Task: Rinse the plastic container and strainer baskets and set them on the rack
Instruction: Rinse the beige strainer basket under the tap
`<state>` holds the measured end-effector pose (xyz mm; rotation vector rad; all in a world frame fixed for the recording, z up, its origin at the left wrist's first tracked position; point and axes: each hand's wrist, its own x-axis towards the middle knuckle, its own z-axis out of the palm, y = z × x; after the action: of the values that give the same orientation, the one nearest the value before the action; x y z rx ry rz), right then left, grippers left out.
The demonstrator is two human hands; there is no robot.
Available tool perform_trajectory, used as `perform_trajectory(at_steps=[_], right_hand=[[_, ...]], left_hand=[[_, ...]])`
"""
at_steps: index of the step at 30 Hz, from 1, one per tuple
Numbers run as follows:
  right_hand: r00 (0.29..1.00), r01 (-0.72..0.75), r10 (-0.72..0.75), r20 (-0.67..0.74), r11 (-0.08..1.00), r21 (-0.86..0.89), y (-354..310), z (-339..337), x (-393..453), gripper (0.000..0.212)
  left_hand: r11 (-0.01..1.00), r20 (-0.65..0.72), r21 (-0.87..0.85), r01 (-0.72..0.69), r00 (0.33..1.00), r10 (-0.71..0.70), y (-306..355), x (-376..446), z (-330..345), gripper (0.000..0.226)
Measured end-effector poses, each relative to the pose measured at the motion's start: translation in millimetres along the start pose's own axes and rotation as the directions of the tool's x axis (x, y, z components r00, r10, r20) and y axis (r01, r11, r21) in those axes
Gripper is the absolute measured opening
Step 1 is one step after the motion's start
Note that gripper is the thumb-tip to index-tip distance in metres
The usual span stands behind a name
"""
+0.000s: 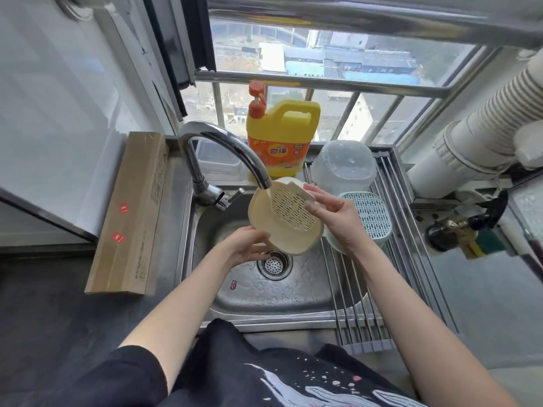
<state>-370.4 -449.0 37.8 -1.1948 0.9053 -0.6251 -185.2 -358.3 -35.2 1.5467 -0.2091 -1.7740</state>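
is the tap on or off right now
On: a thin stream falls from the curved steel faucet into the tilted cream plastic strainer basket.

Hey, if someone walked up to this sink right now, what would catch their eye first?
Probably the cream strainer basket held tilted under the running tap, with the left hand at its lower rim and the right hand at its upper edge. Next, the bright yellow soap bottle on the ledge behind the sink. On the rack to the right sit an upturned clear container and a pale green strainer basket.
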Motion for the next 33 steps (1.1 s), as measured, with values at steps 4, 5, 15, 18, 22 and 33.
perform_trajectory(at_steps=[4,5,15,18,22,33], right_hand=[[0.984,0.020,-0.093,-0.150,0.903,-0.429,-9,11,13,0.026],[0.985,0.009,-0.095,-0.144,0.862,-0.507,-10,14,16,0.024],[0.961,-0.276,0.185,-0.205,0.681,-0.678,-5,12,25,0.031],[0.948,-0.313,0.254,-0.189,0.654,-0.689,-10,11,23,0.027],[0.900,-0.400,0.414,-0.135,0.661,-0.635,-18,4,18,0.020],[0.895,-0.335,0.441,0.061,0.757,-0.560,0,10,19,0.026]], left_hand=[[0.999,-0.016,0.035,0.035,0.999,-0.034,-1,-1,-3,0.028],[0.998,-0.029,0.048,0.034,0.999,-0.033,-1,-2,-3,0.030],[0.990,0.090,0.057,0.126,0.987,-0.130,13,-17,-16,0.037],[0.985,0.175,0.057,0.165,0.969,-0.173,12,-19,-16,0.041],[0.974,0.278,0.089,0.210,0.933,-0.227,9,-21,-12,0.056],[0.962,0.181,0.200,0.189,0.957,-0.226,22,-28,-27,0.066]])
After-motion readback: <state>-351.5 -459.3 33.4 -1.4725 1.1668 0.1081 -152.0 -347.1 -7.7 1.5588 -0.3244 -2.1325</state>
